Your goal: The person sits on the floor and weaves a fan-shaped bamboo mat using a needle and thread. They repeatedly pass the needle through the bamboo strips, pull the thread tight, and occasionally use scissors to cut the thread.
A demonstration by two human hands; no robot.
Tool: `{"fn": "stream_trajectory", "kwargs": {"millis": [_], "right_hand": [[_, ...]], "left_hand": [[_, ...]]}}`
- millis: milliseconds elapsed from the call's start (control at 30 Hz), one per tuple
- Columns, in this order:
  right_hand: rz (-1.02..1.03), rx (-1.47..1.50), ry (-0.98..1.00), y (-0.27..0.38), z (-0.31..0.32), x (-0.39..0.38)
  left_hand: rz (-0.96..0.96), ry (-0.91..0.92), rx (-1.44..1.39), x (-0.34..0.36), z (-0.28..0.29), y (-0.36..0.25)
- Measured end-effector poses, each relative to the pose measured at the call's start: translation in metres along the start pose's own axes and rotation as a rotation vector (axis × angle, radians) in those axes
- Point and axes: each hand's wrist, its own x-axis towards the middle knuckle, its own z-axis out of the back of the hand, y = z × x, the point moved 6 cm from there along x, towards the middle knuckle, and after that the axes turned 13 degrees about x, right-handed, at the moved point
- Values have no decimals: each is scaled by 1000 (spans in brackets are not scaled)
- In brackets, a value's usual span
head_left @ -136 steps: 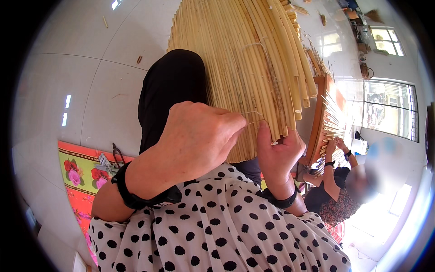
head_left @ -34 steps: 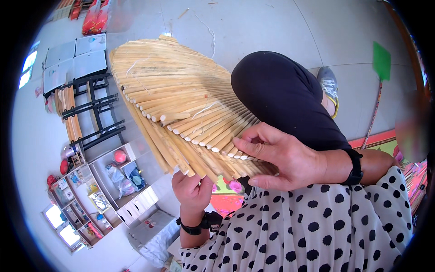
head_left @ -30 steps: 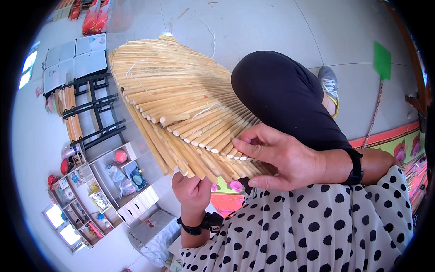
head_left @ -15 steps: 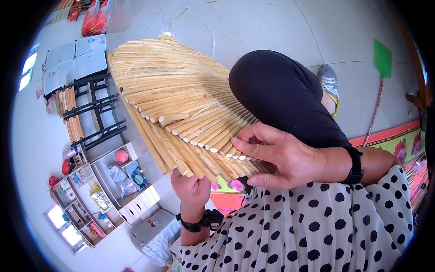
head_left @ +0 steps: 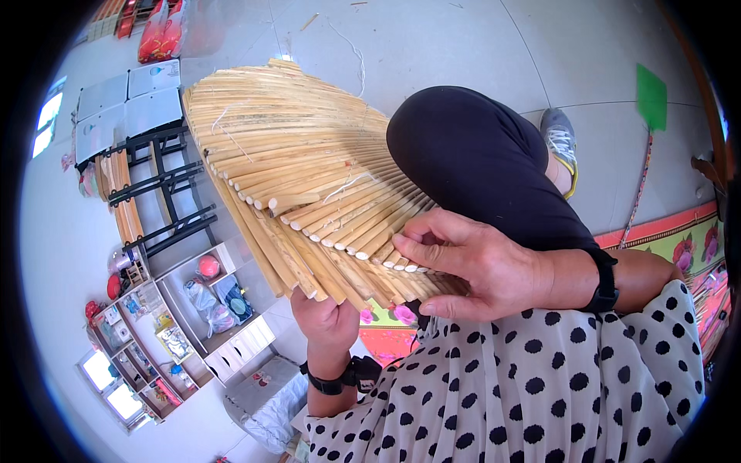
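A thick mat of pale, round stalks (head_left: 301, 147), laid side by side with cut ends facing me, lies across my lap at a slant. My left hand (head_left: 328, 318) is closed round its lower edge from underneath; most of its fingers are hidden. On the upper row of stalk ends rests my right hand (head_left: 490, 266), with bent fingertips pressed on one stalk near its cut end and the thumb lower along the edge. A short piece of stalk (head_left: 295, 201) sticks out from the row. Loose white thread (head_left: 349, 187) lies on top.
My bent knee (head_left: 463, 143) presses near the mat's right side. Beyond it are a grey shoe (head_left: 560, 143) and a green fly swatter (head_left: 652, 100) on the tiled floor. Leftward stand a shelf unit (head_left: 208, 309) and black folding frames (head_left: 166, 185). A flowered cloth (head_left: 679, 239) lies at right.
Almost nothing differs. Both hands keep their places on the stalk mat, and my knee has shifted very slightly left.
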Motion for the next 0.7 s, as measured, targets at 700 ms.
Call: {"fn": "stream_trajectory", "kwargs": {"millis": [700], "right_hand": [[28,-87,0,9,-3,3]], "left_hand": [[147,24,7,-4,-1,9]]}}
